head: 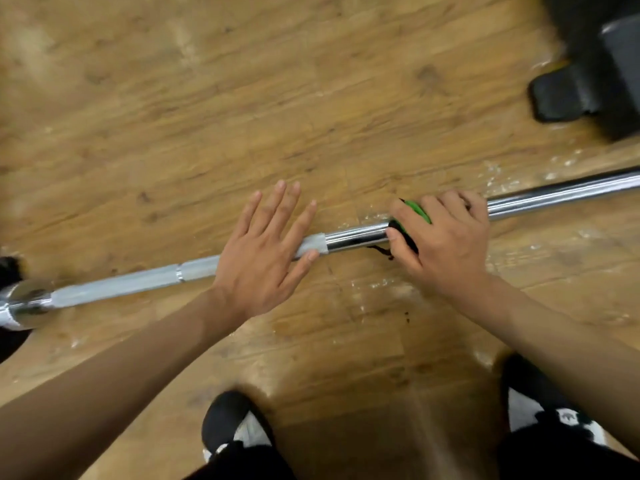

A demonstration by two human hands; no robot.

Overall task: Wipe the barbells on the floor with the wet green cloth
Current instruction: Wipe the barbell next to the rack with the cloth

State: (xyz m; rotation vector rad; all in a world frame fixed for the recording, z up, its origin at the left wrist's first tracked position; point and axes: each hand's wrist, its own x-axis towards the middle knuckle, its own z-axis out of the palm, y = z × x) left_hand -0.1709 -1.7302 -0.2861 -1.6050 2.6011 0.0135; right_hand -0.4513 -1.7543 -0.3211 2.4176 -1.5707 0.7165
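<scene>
A chrome barbell (356, 237) lies on the wooden floor, running from lower left to upper right across the head view. My left hand (263, 254) lies flat on its knurled grey section with straight, spread fingers. My right hand (446, 237) grips the green cloth (417, 211), which is wrapped around the shiny bar just right of centre. Only a green strip and a dark edge of the cloth show between my fingers. A dark thread hangs from the cloth onto the floor.
The bar's thick sleeve end (24, 306) lies at the far left. A black machine foot (568, 95) stands at the upper right. My two feet in dark shoes (228, 420) are close below the bar. Pale scuffs mark the floor (173, 98).
</scene>
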